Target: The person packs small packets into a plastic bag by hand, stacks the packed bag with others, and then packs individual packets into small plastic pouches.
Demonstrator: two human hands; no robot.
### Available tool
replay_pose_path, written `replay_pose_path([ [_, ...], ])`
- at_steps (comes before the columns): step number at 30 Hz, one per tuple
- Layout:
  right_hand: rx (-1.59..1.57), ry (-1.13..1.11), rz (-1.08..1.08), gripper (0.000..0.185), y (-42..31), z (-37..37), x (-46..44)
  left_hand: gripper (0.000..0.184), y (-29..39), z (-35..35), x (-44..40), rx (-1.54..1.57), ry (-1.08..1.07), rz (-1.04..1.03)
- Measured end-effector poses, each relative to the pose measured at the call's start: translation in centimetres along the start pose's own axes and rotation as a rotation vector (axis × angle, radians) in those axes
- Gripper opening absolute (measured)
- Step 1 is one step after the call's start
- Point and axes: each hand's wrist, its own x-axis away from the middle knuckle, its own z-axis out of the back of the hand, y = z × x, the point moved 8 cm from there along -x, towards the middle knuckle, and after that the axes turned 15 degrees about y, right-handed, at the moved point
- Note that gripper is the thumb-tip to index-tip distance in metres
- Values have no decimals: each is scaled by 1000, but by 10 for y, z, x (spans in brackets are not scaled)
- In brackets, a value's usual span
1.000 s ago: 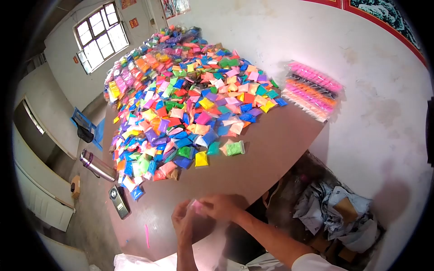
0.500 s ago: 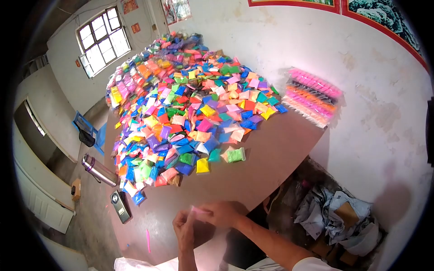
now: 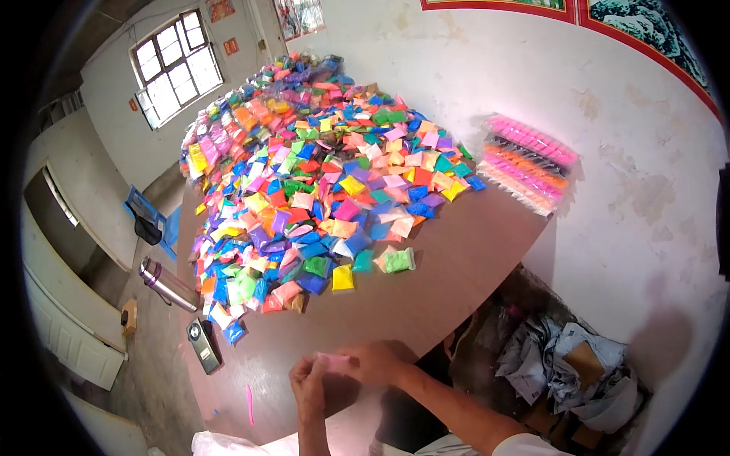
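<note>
Close to the table's near edge, my left hand (image 3: pixel 307 382) and my right hand (image 3: pixel 379 364) face each other with a small, flat pink piece (image 3: pixel 334 363) stretched between them. My left fingers pinch one end and my right fingers close on the other; its exact kind is too small to make out. A slim bright-pink plastic stick (image 3: pixel 250 405) lies on the table left of my left hand. Beyond my hands spreads a large heap of small coloured packets (image 3: pixel 312 205), with a yellow packet (image 3: pixel 343 277) and a light-green packet (image 3: pixel 399 261) at its near edge.
A steel thermos (image 3: pixel 167 285) and a phone (image 3: pixel 202 346) are at the table's left edge. Bagged bundles of pink, orange and black items (image 3: pixel 525 163) lie by the wall. Crumpled paper and plastic (image 3: pixel 570 372) fill the floor at right. A blue chair (image 3: pixel 152 220) stands beyond.
The pink piece has turned from tilted to nearly level and shows more of its flat face. Both hands stay in about the same place.
</note>
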Motion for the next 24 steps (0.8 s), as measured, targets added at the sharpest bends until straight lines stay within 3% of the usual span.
replay_pose_path([
  [4, -14, 26, 18, 31, 4, 4, -2, 15, -10, 7, -3, -122, 38, 16],
  [6, -236, 21, -130, 28, 20, -4, -1, 17, 10, -10, 4, -111, -19, -7],
  [10, -301, 18, -146, 26, 20, -4, -1, 16, 18, -24, 10, -117, -119, 76],
  [18, -87, 107, 69, 32, 3, 2, -3, 16, -10, 3, -4, -163, -38, -26],
  [22, -101, 11, 7, 31, 5, 3, -5, 20, -4, -3, -2, -175, -55, 47],
  [24, -236, 55, -135, 27, 17, 2, -2, 22, -1, -7, -2, -153, -43, 32],
])
